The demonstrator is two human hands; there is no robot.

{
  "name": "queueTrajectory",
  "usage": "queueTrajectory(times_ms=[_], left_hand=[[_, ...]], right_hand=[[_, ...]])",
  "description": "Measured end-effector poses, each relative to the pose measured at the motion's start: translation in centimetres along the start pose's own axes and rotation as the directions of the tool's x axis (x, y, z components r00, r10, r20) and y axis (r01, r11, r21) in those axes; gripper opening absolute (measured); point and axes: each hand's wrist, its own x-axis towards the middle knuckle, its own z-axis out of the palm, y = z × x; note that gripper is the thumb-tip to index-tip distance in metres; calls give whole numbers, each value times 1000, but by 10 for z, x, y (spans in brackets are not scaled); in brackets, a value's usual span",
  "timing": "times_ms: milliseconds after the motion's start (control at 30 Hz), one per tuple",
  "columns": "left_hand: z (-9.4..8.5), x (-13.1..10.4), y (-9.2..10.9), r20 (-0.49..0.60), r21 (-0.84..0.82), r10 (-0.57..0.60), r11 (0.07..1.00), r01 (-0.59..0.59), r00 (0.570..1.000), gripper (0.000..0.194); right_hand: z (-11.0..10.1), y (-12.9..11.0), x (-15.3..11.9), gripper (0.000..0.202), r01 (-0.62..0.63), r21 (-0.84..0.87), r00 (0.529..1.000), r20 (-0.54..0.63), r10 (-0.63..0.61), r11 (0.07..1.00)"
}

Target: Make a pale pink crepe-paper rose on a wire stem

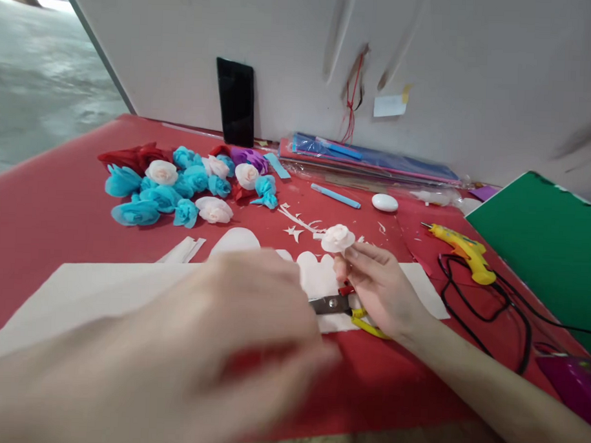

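Note:
Between the thumb and fingers of my right hand point(378, 279) is a pale pink paper flower point(338, 238), held upright by its base above the table. My left hand point(233, 329) looms large in the foreground, smeared by motion, so its fingers cannot be read. Under and between the hands lie scissors point(332, 305) with yellow and red on the handles, partly covered by both hands. Cut white petal shapes point(315, 274) rest on a white sheet point(104, 286) just behind them. Blue, pink, red and purple paper flowers point(160, 197) are clustered at the back left.
A yellow glue gun point(462, 250) with a looped black cord lies at right, beside a leaning green board point(542, 236). Blue pen point(335, 196), white oval object point(385, 202) and wrapped paper sheets point(375, 163) lie toward the back. A dark phone point(235, 103) leans on the wall.

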Motion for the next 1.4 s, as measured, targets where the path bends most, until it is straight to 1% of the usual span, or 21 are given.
queueTrajectory(times_ms=[33,67,133,167,200,233,267,333,400,467,633,800,933,1067,1200,1300,1400], left_hand=[[-10,16,-5,11,1,37,999,-37,999,36],[-16,30,-11,69,29,52,998,-54,996,42],[-18,48,-26,69,110,18,994,-26,997,35],[-15,52,-33,96,147,5,989,-19,995,31],[-9,53,-41,94,188,-10,982,-8,995,26],[-2,52,-47,102,233,-25,972,0,994,16],[6,49,-52,107,276,-41,961,10,993,15],[20,43,-55,109,339,-57,940,17,992,21],[29,37,-54,113,362,-50,932,6,992,18],[33,35,-50,98,361,-36,933,-2,995,15],[33,34,-44,31,334,10,942,-20,999,32],[32,33,-41,51,271,68,959,-79,996,34],[31,32,-39,42,242,73,967,-81,996,34],[33,31,-36,34,225,68,972,-74,997,28],[33,31,-37,34,210,62,975,-68,997,26],[31,32,-40,54,203,80,975,-90,995,28],[31,35,-42,103,185,137,970,-154,985,34]], right_hand=[[0,1,0,22,-6,-1,1000,-4,6,1000],[0,2,0,23,-11,-1,1000,-8,11,1000],[-1,3,1,23,-23,2,1000,-12,23,1000],[-1,4,2,23,-32,5,999,-11,32,999],[-1,5,2,24,-41,10,999,-10,41,999],[-1,6,3,25,-50,14,999,-10,50,999],[-2,7,3,26,-59,21,998,-12,59,998],[-3,9,4,27,-73,31,997,-21,74,997],[-4,11,5,27,-82,38,996,-27,83,996],[-4,12,5,28,-86,42,996,-30,88,995],[-3,10,6,31,-86,47,996,-35,87,995],[-3,11,4,31,-86,52,996,-31,88,995],[-4,11,3,30,-87,58,996,-28,89,995],[-5,11,5,30,-87,60,996,-22,88,994],[-6,13,5,29,-88,70,996,-17,89,994],[-5,12,5,27,-86,82,996,-18,87,993],[-5,9,4,28,-80,99,996,-30,83,992]])
